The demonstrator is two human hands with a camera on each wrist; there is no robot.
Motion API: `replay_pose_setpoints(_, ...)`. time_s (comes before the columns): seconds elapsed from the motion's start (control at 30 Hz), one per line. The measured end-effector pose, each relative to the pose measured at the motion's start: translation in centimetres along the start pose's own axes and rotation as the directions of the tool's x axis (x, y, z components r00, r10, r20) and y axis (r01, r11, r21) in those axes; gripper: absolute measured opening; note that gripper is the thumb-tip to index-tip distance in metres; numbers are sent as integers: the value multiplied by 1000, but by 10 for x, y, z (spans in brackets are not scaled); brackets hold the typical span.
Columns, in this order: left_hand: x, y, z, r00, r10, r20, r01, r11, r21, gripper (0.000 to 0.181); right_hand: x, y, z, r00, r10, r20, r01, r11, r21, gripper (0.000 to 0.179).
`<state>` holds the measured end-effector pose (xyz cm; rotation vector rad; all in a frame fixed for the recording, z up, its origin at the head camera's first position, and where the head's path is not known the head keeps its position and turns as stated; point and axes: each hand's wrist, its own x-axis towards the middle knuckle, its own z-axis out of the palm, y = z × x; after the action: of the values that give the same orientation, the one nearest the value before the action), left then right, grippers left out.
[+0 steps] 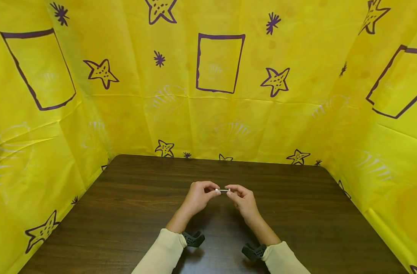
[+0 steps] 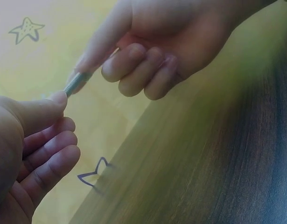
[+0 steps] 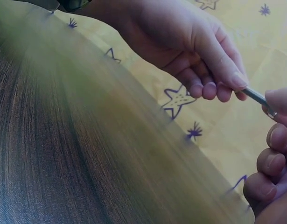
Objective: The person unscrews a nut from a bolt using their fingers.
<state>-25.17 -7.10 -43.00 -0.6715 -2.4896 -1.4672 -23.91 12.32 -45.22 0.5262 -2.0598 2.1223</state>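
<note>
A thin metal bolt [image 1: 223,190] spans the gap between both hands, held level above the table. My left hand [image 1: 199,196] pinches its left end between thumb and forefinger. At the other end, my right hand [image 1: 244,198] pinches it the same way. Threads show along the bolt [image 2: 73,85] in the left wrist view. In the right wrist view a shiny wider end [image 3: 272,113] sits by the right hand's fingertips [image 3: 278,99]. Fingers cover both tips of the bolt. The remaining fingers of each hand are loosely curled beneath.
A dark wood-grain table [image 1: 143,198] lies under the hands. Yellow cloth [image 1: 222,110] with stars and frames drawn on it hangs around its back and sides. Dark bands [image 1: 193,239] circle both wrists, beside pale sleeves [image 1: 164,251].
</note>
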Motion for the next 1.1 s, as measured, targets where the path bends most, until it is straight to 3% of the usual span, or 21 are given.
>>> replay_pose_setpoints(0.37,0,0,0,1000,-9,9,9,1000,-18,7,0,4,-1,1000,-24,5,24,1000,8,23)
replay_pose_setpoints(0.7,1,1,0,1000,-3,9,3,1000,-21,7,-5,-21,4,998,-65,23,66,998,-11,26)
replay_pose_setpoints(0.83,1,0,0,1000,-2,10,3,1000,-22,7,-5,-21,4,999,-48,24,49,999,-17,27)
replay_pose_setpoints(1.1,1,0,1,1000,-7,7,7,1000,-30,8,-5,-24,6,996,84,-34,-86,995,-54,23)
